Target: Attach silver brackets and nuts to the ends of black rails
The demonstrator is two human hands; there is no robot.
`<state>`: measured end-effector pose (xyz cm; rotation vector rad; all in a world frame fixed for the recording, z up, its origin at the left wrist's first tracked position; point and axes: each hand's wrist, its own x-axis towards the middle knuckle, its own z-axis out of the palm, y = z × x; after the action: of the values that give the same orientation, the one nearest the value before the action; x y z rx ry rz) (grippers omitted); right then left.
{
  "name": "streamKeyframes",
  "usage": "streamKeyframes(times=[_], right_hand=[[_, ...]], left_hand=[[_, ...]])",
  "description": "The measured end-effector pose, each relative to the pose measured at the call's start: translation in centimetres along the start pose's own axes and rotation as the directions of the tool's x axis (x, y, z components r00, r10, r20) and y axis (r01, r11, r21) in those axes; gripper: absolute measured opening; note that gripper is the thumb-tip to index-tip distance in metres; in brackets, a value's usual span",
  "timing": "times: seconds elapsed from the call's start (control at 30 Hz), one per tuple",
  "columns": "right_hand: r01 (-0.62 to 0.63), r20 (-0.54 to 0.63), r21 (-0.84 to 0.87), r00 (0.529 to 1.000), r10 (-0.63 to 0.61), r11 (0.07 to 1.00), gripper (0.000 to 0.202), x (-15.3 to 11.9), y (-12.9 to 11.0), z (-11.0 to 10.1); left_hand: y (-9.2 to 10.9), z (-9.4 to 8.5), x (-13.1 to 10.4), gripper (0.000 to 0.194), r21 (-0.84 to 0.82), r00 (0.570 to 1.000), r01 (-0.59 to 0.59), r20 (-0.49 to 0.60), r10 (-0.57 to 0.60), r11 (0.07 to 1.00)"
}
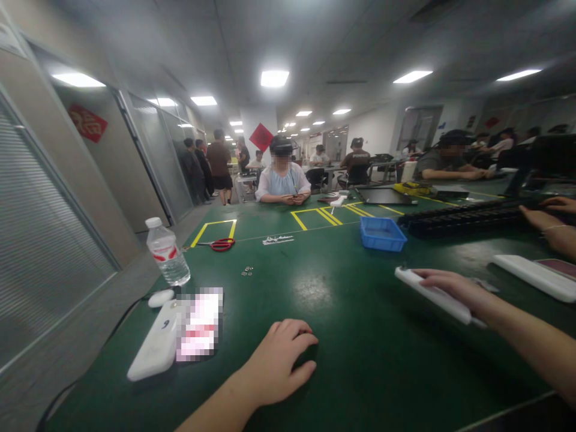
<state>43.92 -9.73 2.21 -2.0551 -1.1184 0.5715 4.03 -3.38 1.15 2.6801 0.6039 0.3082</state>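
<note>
My left hand (281, 360) rests on the green table (351, 348) near its front, fingers apart and nothing in them. To the right, my right hand (459, 291) grips a long white plastic part (434, 295), tilted and seemingly just above the table. Its fingers lie over the top; a small grey piece shows beside the knuckles. Another white part (533, 277) lies further right. Several small metal rings (247, 272) are beyond my left hand, and thin white pieces (278, 240) lie farther back. A blue bin (382, 233) stands beyond the held part.
On the left are a water bottle (168, 252), a white device (156, 342), a blurred-out phone-like object and a cable. Red-handled scissors (222, 244) lie behind. A person sits opposite; another person's hands (546, 225) are at the right by a black rack (463, 219).
</note>
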Motion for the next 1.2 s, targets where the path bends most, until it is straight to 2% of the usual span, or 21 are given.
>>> streamKeyframes(times=[0.1, 0.2, 0.33, 0.47, 0.6, 0.73, 0.97, 1.2], right_hand=[[0.029, 0.195, 0.083, 0.980, -0.045, 0.996, 0.051, -1.1, -3.1, 3.8], [0.219, 0.340, 0.127, 0.907, -0.250, 0.967, 0.051, -2.8, -6.3, 8.5], [0.480, 0.329, -0.053, 0.837, -0.438, 0.876, 0.048, -5.1, -9.8, 13.4], [0.573, 0.347, -0.122, 0.789, -0.506, 0.810, 0.043, -6.5, -11.9, 16.0], [0.580, 0.349, -0.150, 0.789, -0.506, 0.801, 0.034, -7.3, -12.9, 17.3], [0.589, 0.352, -0.078, 0.771, -0.531, 0.804, 0.031, -7.7, -12.8, 17.9], [0.613, 0.336, 0.123, 0.714, -0.614, 0.780, 0.039, -7.7, -11.9, 17.4], [0.615, 0.332, 0.222, 0.682, -0.651, 0.757, 0.048, -7.9, -10.8, 17.0]], left_hand=[[0.2, -0.1, -0.1, 0.033, 0.009, 1.000, -0.002, -0.013, 0.002, 1.000], [0.3, -0.2, -0.1, 0.033, 0.021, 0.998, 0.002, -0.064, 0.000, 1.000], [0.2, -0.1, -0.2, 0.033, 0.023, 0.982, 0.023, -0.185, -0.018, 0.999], [0.1, 0.1, -0.3, 0.038, 0.019, 0.958, 0.062, -0.280, -0.055, 0.998], [-0.1, 0.2, -0.3, 0.044, 0.005, 0.955, 0.071, -0.291, -0.066, 0.997], [0.1, 0.2, -0.3, 0.046, -0.010, 0.962, 0.058, -0.265, -0.059, 0.998], [0.4, 0.2, -0.2, 0.049, -0.044, 0.984, 0.057, -0.165, -0.064, 0.997], [0.2, 0.2, -0.3, 0.058, 0.001, 0.993, 0.060, -0.103, -0.060, 0.998]])
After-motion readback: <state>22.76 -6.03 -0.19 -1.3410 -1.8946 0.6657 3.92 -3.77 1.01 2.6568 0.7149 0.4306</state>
